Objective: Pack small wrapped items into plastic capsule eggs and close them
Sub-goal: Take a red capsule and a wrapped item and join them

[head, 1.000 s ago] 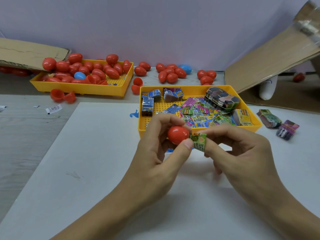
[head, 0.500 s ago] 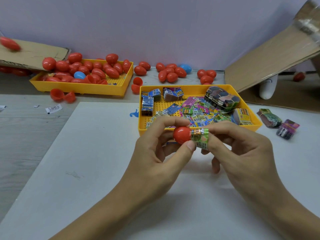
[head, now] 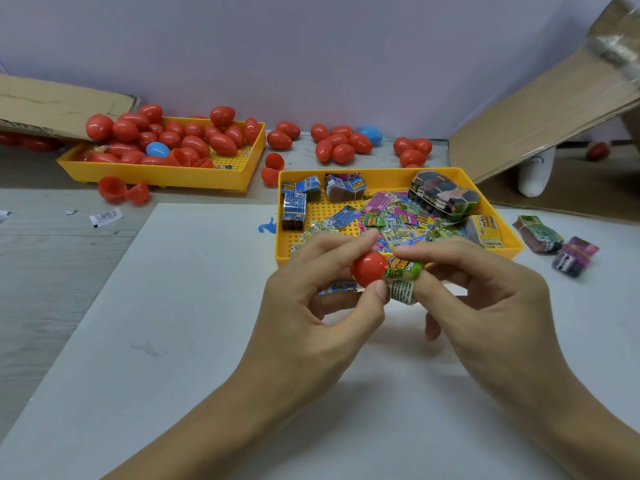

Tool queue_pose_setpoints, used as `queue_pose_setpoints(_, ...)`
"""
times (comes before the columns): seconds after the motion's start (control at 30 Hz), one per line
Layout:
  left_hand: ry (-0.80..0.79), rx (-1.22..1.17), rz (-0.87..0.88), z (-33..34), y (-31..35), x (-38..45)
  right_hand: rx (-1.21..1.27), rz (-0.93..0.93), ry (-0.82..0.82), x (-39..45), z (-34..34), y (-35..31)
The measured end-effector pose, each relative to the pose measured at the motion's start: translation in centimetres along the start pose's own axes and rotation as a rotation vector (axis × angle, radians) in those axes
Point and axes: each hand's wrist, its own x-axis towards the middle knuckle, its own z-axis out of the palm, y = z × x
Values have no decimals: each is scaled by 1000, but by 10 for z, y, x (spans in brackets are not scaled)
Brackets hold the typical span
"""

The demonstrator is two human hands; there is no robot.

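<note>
Clearly midway: at frame centre the left hand [head: 311,306] pinches a red egg half [head: 369,268] while the right hand's [head: 485,299] fingers [head: 420,252] press a green wrapped item [head: 403,271] against it. Closing remains; many closed eggs [head: 166,136] fill the upper-left tray [head: 162,174].

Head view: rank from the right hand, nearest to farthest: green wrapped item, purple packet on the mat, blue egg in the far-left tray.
1. green wrapped item: pinched in the right hand, at the red egg's mouth.
2. purple packet: on the mat, to the right.
3. blue egg: far left, in the egg tray.
</note>
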Motion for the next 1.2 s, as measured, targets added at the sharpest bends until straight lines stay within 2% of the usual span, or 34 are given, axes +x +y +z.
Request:
queue_pose_setpoints(0.53,13,-43,-71,-1,4,-1,33,-1,-22,-1,0,-2)
queue_pose_setpoints(0.97,24,-70,-68,-2,3,0,-46,-33,-27,-1,-1,-5)
queue_pose_setpoints(1.2,37,-62,-43,-3,2,0,4,58,-58,0,-2,-5)
